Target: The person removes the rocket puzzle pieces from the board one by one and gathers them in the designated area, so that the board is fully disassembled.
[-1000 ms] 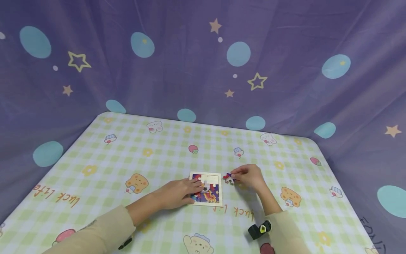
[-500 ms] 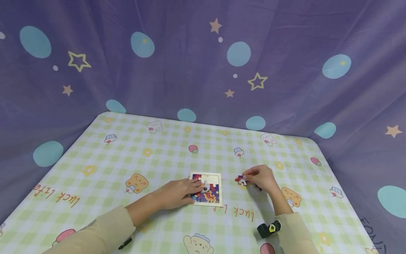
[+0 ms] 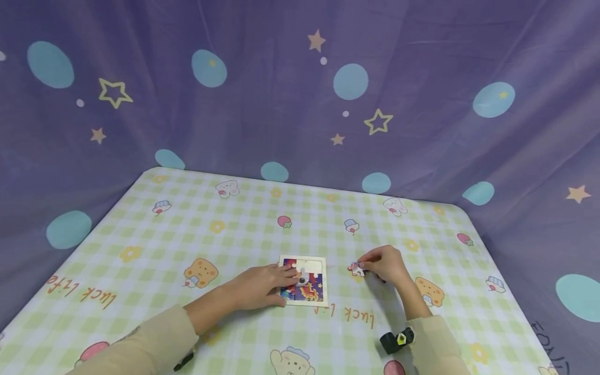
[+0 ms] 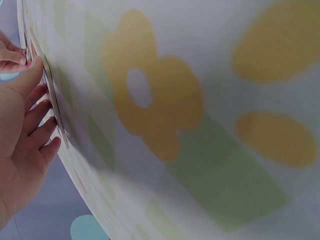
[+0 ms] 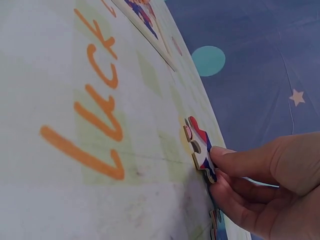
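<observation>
A small square jigsaw puzzle tray (image 3: 311,264) with a pale wooden rim lies on the table, several printed pieces set in its lower and left parts and bare wood showing at the top right. My left hand (image 3: 260,286) rests on its left side, fingers laid over the rim and pieces. To the right of the tray, my right hand (image 3: 385,263) pinches a loose puzzle piece (image 3: 357,269) between thumb and fingers. In the right wrist view this puzzle piece (image 5: 201,147), red, white and blue, stands tilted close over the cloth.
Another puzzle piece (image 5: 216,225) shows beneath my right hand in the right wrist view. A green-and-white checked tablecloth (image 3: 253,219) with cartoon prints covers the table. Behind it hangs a purple curtain (image 3: 281,104). A black strap device (image 3: 396,341) sits at my right wrist.
My right hand has moved right, away from the tray, with the puzzle piece, which has since turned slightly in the fingers. My left hand has stayed on the tray.
</observation>
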A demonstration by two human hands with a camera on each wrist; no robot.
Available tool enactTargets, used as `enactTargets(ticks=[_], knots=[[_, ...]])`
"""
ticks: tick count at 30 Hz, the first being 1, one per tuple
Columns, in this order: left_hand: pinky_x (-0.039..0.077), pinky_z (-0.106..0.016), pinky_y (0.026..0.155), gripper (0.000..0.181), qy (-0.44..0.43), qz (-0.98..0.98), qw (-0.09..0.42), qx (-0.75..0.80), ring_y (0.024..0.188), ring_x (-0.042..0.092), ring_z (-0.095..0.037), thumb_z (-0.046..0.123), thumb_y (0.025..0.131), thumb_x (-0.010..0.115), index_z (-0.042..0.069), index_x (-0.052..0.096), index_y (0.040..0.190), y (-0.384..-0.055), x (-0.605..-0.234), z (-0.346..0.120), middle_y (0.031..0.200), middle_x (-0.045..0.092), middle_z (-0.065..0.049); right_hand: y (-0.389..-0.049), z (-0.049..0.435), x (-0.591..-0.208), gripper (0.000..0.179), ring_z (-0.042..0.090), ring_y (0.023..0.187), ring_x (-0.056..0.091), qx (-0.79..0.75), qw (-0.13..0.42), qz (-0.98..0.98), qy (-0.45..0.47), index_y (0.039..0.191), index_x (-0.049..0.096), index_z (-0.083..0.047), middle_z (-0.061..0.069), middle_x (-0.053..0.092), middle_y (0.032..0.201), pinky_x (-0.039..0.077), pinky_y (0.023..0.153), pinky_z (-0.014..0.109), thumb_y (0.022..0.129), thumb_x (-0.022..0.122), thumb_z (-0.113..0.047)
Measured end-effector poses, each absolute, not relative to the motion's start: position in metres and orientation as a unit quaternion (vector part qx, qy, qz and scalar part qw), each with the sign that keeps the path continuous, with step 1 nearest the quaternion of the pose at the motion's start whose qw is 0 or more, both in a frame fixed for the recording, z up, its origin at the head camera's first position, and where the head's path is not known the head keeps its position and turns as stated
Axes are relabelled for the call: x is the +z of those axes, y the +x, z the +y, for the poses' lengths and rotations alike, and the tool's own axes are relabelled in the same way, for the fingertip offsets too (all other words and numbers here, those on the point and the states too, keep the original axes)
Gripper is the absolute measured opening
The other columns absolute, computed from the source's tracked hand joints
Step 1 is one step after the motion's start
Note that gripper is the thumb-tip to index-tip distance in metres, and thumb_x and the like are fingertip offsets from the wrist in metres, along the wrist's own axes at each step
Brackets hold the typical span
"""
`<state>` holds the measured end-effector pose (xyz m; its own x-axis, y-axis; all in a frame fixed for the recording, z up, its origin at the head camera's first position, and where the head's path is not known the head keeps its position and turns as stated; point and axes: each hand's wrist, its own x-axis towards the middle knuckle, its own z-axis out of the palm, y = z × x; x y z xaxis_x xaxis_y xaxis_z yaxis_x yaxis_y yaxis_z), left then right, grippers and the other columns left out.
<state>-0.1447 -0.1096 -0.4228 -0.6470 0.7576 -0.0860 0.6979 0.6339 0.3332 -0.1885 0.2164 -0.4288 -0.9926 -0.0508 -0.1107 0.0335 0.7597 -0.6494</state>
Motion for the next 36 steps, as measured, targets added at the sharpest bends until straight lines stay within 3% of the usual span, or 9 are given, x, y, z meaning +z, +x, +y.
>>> enactTargets(ticks=[27, 36], knots=[[0.038, -0.043, 0.115, 0.056, 0.417, 0.895, 0.104, 0.123, 0.139, 0.045, -0.021, 0.038, 0.089, 0.064, 0.015, 0.052, 0.139, -0.147, -0.42, -0.118, 0.147, 0.05, -0.002, -0.187, 0.212, -0.427, 0.005, 0.009, 0.052, 0.052, -0.333, 0.046, 0.942, -0.004, 0.081, 0.077, -0.007, 0.004, 0.073, 0.071, 0.044, 0.048, 0.022, 0.081, 0.076, -0.012], [0.036, -0.043, 0.116, 0.056, 0.418, 0.893, 0.109, 0.125, 0.138, 0.045, -0.022, 0.037, 0.088, 0.065, 0.014, 0.053, 0.138, -0.146, -0.419, -0.12, 0.146, 0.05, -0.003, -0.186, 0.212, -0.428, 0.004, 0.009, 0.059, 0.055, -0.319, 0.043, 0.947, 0.001, 0.08, 0.077, -0.008, 0.004, 0.073, 0.073, 0.044, 0.055, 0.022, 0.081, 0.076, -0.011]])
